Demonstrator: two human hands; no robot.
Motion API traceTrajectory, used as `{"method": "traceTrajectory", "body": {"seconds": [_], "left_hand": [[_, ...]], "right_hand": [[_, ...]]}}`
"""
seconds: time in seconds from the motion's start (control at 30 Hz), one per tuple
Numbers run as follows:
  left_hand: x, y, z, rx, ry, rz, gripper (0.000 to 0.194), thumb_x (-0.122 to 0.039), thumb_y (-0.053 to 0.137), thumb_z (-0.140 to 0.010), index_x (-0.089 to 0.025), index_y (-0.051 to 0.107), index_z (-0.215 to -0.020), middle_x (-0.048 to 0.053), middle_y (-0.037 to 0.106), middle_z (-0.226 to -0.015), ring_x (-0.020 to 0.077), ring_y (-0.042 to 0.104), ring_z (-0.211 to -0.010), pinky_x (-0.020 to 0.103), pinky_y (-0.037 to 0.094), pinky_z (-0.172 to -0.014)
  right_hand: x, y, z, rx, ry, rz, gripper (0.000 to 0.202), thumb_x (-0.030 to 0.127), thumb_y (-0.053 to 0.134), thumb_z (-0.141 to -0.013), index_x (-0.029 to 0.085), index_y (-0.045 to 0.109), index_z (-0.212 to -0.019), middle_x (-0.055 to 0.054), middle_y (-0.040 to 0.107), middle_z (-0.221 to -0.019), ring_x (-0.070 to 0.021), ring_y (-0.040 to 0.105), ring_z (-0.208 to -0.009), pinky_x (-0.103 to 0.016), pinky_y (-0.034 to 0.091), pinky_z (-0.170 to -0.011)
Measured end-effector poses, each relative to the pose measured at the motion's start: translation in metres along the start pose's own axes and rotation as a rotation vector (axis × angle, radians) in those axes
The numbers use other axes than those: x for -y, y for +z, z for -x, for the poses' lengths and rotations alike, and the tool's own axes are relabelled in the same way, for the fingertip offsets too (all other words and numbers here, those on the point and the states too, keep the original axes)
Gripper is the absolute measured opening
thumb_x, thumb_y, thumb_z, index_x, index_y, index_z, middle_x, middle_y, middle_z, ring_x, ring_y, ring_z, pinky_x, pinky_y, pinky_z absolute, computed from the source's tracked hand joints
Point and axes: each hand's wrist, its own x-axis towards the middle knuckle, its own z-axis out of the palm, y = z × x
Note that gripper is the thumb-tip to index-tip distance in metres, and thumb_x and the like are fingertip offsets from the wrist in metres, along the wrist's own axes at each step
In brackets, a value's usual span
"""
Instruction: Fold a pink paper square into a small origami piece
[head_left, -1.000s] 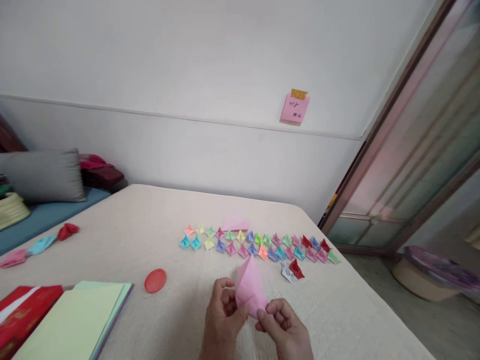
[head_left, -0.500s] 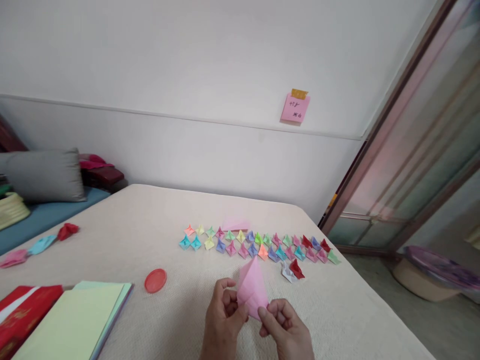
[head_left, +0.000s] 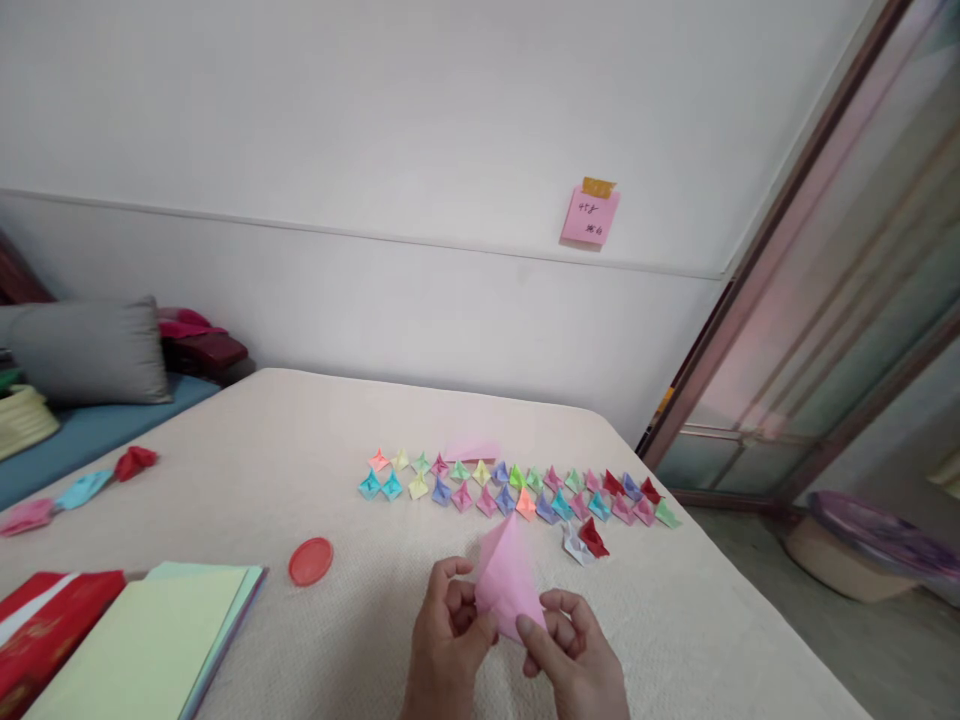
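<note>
A pink folded paper (head_left: 510, 580), pointed at the top, is held upright over the near part of the covered table. My left hand (head_left: 448, 640) pinches its lower left side, thumb in front and fingers behind. At its lower right edge my right hand (head_left: 574, 650) grips it between thumb and fingers. Beyond the hands, small folded paper boats (head_left: 505, 500) in many colours stand in two long rows. A white paper boat (head_left: 577, 545) and a dark red one (head_left: 595, 538) sit apart in front of the rows, right of the pink paper.
A round red lid (head_left: 311, 562) lies left of my hands. Stacked coloured paper sheets (head_left: 142, 640) and a red packet (head_left: 52, 640) are at the near left. Folded pink, blue and red pieces (head_left: 85, 490) rest by the left edge. A pink sheet (head_left: 471, 450) lies behind the rows.
The lower right edge of the pink paper has spread slightly to the right, along with my right hand's fingers. My left hand stays almost where it was.
</note>
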Motion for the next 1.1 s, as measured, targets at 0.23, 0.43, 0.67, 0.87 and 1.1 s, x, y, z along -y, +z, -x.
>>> {"method": "traceTrajectory", "body": {"seconds": [0.23, 0.43, 0.67, 0.87, 1.1], "left_hand": [[-0.003, -0.002, -0.001, 0.057, -0.032, 0.015, 0.037, -0.013, 0.067, -0.068, -0.019, 0.046, -0.098, -0.003, 0.066, -0.066, 0.0114, 0.058, -0.056, 0.022, 0.045, -0.053], [-0.004, -0.004, 0.0, 0.036, -0.026, 0.003, 0.037, -0.012, 0.066, -0.069, -0.019, 0.045, -0.099, -0.002, 0.067, -0.068, 0.0114, 0.058, -0.057, 0.022, 0.046, -0.054], [-0.012, -0.002, 0.0, -0.101, 0.027, 0.04, 0.035, -0.012, 0.064, -0.073, -0.019, 0.045, -0.101, -0.001, 0.069, -0.07, 0.0112, 0.058, -0.058, 0.024, 0.047, -0.059], [-0.012, -0.001, 0.0, -0.072, 0.019, 0.066, 0.034, -0.012, 0.066, -0.071, -0.019, 0.047, -0.099, 0.0, 0.07, -0.07, 0.0122, 0.06, -0.059, 0.025, 0.048, -0.059], [-0.013, -0.002, 0.004, -0.051, 0.006, 0.067, 0.033, -0.012, 0.067, -0.072, -0.019, 0.048, -0.099, 0.0, 0.07, -0.072, 0.0129, 0.061, -0.061, 0.026, 0.049, -0.06]], "right_hand": [[0.002, 0.0, 0.001, 0.015, 0.009, -0.012, 0.038, 0.033, 0.081, -0.057, 0.018, 0.054, -0.079, 0.011, 0.052, -0.04, -0.0086, 0.045, -0.039, -0.018, 0.035, -0.044], [0.002, 0.0, 0.002, 0.04, 0.009, -0.041, 0.04, 0.029, 0.08, -0.057, 0.019, 0.055, -0.086, 0.007, 0.06, -0.047, -0.0123, 0.053, -0.045, -0.022, 0.04, -0.049], [-0.003, 0.004, 0.004, 0.104, 0.015, -0.121, 0.046, 0.024, 0.078, -0.056, 0.02, 0.056, -0.095, -0.003, 0.073, -0.066, -0.0198, 0.064, -0.065, -0.028, 0.046, -0.063], [-0.007, 0.002, 0.004, 0.036, -0.008, -0.1, 0.039, 0.031, 0.078, -0.059, 0.019, 0.059, -0.092, 0.001, 0.067, -0.057, -0.0159, 0.058, -0.055, -0.026, 0.045, -0.057], [-0.008, 0.002, 0.004, 0.017, -0.013, -0.089, 0.041, 0.033, 0.079, -0.059, 0.019, 0.06, -0.092, 0.003, 0.065, -0.055, -0.0148, 0.057, -0.054, -0.025, 0.045, -0.055]]}}
